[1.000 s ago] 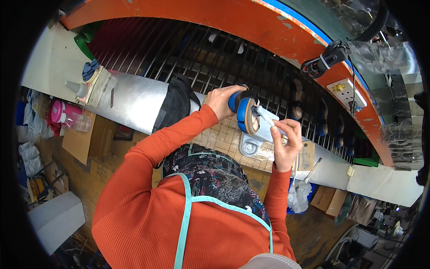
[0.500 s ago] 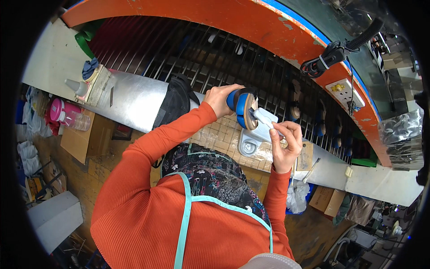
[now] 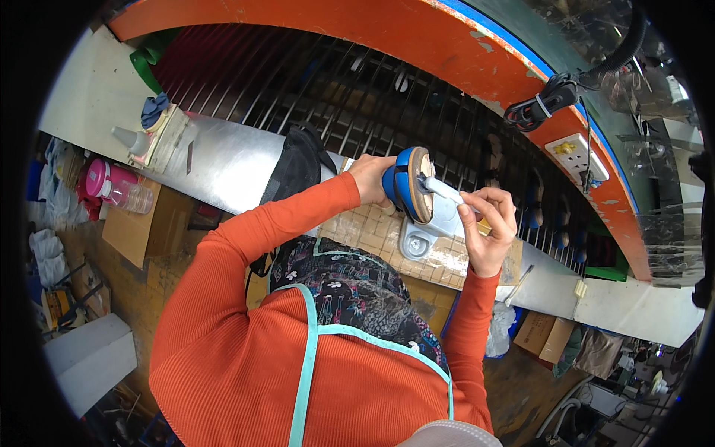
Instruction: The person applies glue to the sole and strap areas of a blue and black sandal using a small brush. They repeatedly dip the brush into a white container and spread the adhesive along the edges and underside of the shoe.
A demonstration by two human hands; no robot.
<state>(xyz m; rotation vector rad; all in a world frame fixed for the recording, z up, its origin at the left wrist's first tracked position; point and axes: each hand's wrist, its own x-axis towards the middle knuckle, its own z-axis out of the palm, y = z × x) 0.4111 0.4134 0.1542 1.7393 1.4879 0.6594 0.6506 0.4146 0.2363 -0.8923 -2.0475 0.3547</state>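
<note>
My left hand [image 3: 371,181] is closed round a blue shoe [image 3: 400,186], tilted so that its tan-edged underside faces right. In my right hand [image 3: 491,227] a brush [image 3: 445,191] with a pale handle is pinched between thumb and fingers. Its dark tip touches the shoe's underside. Just below and behind them, a grey plastic container [image 3: 417,242] with a round well stands on the tan, grid-marked work board [image 3: 365,237]. A black mesh item [image 3: 293,170] lies left of my left hand.
Beyond the bench runs a rack of metal rods [image 3: 257,93] under an orange frame [image 3: 357,21], with several shoes [image 3: 535,205] on the right. A grey nozzle [image 3: 128,140] lies far left. A thin brush [image 3: 519,284] rests right. Cardboard boxes [image 3: 141,223] stand below the bench.
The shoe has turned so more of its underside shows. My right hand has moved slightly right and down, with the brush still against the shoe.
</note>
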